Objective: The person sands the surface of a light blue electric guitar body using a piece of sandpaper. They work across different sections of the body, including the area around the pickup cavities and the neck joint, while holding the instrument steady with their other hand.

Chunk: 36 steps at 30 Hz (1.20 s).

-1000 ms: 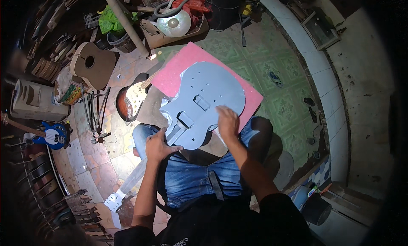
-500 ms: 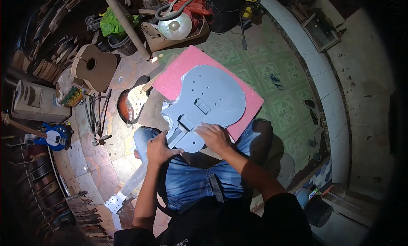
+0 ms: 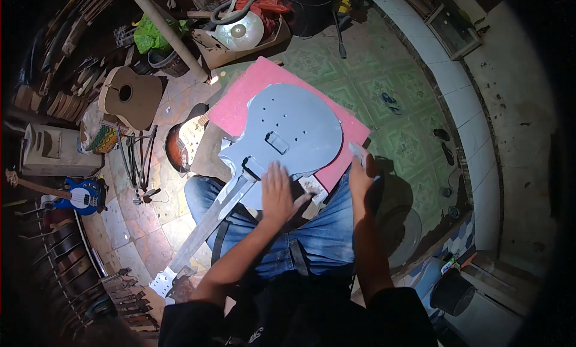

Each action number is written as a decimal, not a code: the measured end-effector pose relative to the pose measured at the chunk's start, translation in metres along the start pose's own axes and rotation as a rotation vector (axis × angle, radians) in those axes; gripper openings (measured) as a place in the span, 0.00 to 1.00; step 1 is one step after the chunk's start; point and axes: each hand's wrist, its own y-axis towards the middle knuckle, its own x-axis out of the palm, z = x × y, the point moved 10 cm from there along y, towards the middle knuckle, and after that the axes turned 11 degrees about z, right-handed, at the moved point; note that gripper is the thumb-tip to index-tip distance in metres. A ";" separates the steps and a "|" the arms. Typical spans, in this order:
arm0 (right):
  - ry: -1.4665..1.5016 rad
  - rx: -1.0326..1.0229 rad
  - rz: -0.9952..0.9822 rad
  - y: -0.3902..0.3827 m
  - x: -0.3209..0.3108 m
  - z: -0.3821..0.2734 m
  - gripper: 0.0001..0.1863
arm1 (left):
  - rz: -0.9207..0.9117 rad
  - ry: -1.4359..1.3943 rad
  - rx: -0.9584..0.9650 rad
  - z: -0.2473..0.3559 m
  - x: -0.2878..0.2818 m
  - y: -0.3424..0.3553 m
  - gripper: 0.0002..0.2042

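Observation:
A grey electric guitar body (image 3: 309, 113) with several holes lies across my lap and a pink board. Its long neck (image 3: 207, 227) slants down to the left, ending in a whitish headstock (image 3: 161, 283). My left hand (image 3: 277, 194) rests over the body near the neck joint, fingers stretched out, a little blurred. Off the body's right edge, my right hand (image 3: 362, 176) pinches a small pale, thin piece (image 3: 358, 150), which looks like folded sandpaper. By my left thumb is a whitish, worn-looking piece (image 3: 314, 186) whose kind I cannot make out.
The pink board (image 3: 234, 107) sticks out around the body. A sunburst electric guitar (image 3: 180, 144) lies beyond my left knee. An acoustic guitar body (image 3: 129, 95), a blue bass guitar (image 3: 81, 196) and a stand (image 3: 137, 167) are at left. Slippers (image 3: 445, 144) lie on the right.
My left hand has moved right from the neck joint onto the body, uncovering the neck. My right hand has left the body and moved right, now with the pale piece showing in it.

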 end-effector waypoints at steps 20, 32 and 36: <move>0.284 0.409 -0.066 -0.054 -0.011 0.014 0.14 | -0.139 0.018 0.238 -0.023 -0.054 -0.057 0.51; 0.060 0.324 -0.319 -0.107 0.041 -0.010 0.16 | -0.135 -0.220 0.186 0.004 -0.030 -0.023 0.42; -0.010 0.153 -0.410 -0.119 0.047 -0.050 0.16 | -0.184 -1.149 -0.310 0.002 -0.034 -0.016 0.28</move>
